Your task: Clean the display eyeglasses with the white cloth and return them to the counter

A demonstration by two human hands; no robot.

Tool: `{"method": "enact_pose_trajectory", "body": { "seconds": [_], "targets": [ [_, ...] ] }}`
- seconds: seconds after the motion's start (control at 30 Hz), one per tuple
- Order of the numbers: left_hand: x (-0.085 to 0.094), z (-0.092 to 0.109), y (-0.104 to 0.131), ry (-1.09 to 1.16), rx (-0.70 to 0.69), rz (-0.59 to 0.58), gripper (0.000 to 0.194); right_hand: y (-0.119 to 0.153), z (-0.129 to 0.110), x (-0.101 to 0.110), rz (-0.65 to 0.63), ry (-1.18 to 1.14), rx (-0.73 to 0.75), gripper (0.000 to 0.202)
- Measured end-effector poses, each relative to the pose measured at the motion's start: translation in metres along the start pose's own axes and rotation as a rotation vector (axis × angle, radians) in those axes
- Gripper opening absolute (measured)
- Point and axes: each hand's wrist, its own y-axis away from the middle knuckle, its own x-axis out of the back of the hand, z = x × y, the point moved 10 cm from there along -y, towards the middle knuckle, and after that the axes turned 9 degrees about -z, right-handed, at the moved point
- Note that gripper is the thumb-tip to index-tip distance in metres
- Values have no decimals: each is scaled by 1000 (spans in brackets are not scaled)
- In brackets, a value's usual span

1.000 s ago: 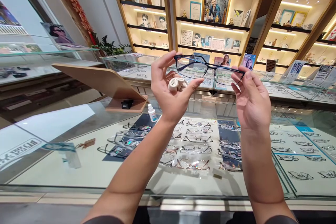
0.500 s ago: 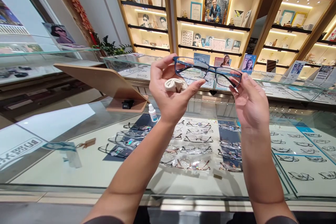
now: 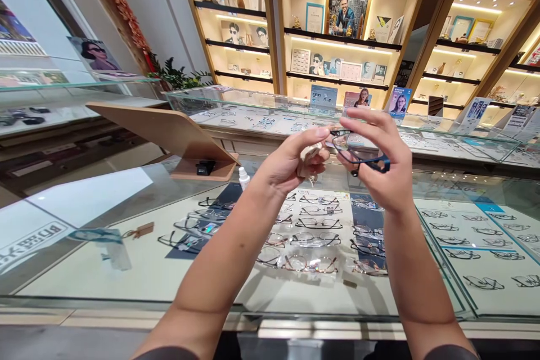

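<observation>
A pair of dark blue-framed eyeglasses [image 3: 358, 158] is held up above the glass counter, turned at an angle. My right hand [image 3: 386, 157] grips it from the right, fingers bent around the frame. My left hand [image 3: 287, 160] is closed on a crumpled cream cloth [image 3: 311, 153], and its thumb and forefinger pinch at the left end of the glasses. Part of the cloth is hidden by the fingers. Below, beneath the counter glass, rows of eyeglass frames [image 3: 318, 224] lie on white and dark blue panels.
On the glass counter [image 3: 139, 202], a small white bottle [image 3: 243, 178] stands partly behind my left forearm. A tilted wooden-backed stand [image 3: 181, 135] is to its left. Further back are another glass display case [image 3: 236, 115] and lit wall shelves [image 3: 337, 39].
The eyeglasses have turned from facing broadside to an angled pose and dropped slightly. My left hand has moved right and rotated, and my right hand has shifted left around the frame.
</observation>
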Motion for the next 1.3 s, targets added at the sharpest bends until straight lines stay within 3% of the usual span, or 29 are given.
{"method": "enact_pose_trajectory", "body": {
  "seconds": [0.2,0.33,0.4,0.5,0.6,0.73,0.87,1.03,1.17,1.3],
  "targets": [
    [-11,-25,-6,52,172,-132,50,2,-10,4,-8,122,62,32],
    [-12,-24,-8,-153,169,-169,58,3,-11,8,-2,176,27,28],
    [-4,-13,-4,-393,144,-105,62,2,-13,13,-10,171,8,25],
    [9,19,11,-831,81,60,61,1,-13,21,-59,161,-47,21],
    [12,42,29,-1121,118,105,56,0,-7,29,-117,157,-121,22],
    [9,49,43,-1273,219,21,52,15,21,20,-284,143,-229,22],
    [6,41,48,-1263,264,-60,48,59,72,2,-449,178,-396,19],
    [1,39,53,-1285,271,-110,47,115,127,-3,-427,197,-590,13],
    [-5,40,55,-1358,338,-115,52,133,142,-1,-385,239,-655,11],
    [-2,37,57,-1478,505,-78,66,136,141,-8,-505,313,-666,11]
  ]
}}
